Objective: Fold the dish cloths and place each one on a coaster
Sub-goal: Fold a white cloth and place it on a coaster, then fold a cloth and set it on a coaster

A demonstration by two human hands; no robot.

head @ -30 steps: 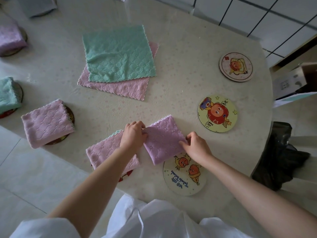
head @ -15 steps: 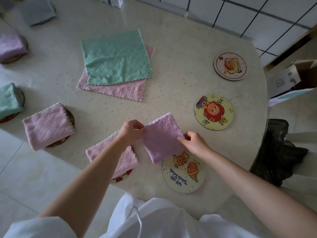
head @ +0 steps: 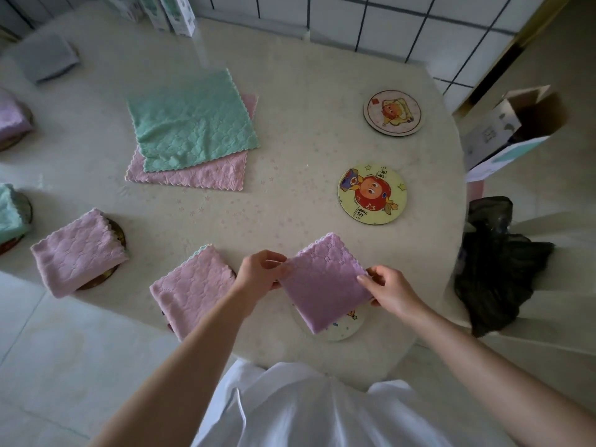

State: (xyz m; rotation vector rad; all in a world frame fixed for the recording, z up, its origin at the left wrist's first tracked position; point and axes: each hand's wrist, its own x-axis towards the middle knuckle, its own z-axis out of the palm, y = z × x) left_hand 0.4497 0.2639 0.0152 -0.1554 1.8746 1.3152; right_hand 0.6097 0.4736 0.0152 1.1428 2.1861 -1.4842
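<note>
A folded purple dish cloth [head: 324, 282] is held over a pale round coaster [head: 342, 327] near the table's front edge, covering most of it. My left hand [head: 259, 272] pinches its left corner and my right hand [head: 387, 288] pinches its right corner. Two bare picture coasters lie to the right: a yellow one [head: 371, 194] and a pinkish one [head: 392, 112]. A green cloth [head: 192, 124] lies flat on a pink cloth [head: 200, 177] at the table's middle. Folded pink cloths [head: 193, 287] [head: 77, 251] sit on coasters to the left.
More folded cloths sit on coasters along the left edge: a green one [head: 9, 211], a purple one [head: 11, 116], a grey one [head: 45, 58]. Boxes [head: 174, 11] stand at the back. A black bag [head: 496, 262] and an open carton [head: 516, 124] are off the table's right side.
Both hands have carried the folded purple cloth toward me and to the right, so it now covers most of the near coaster. The camera view has tilted up.
</note>
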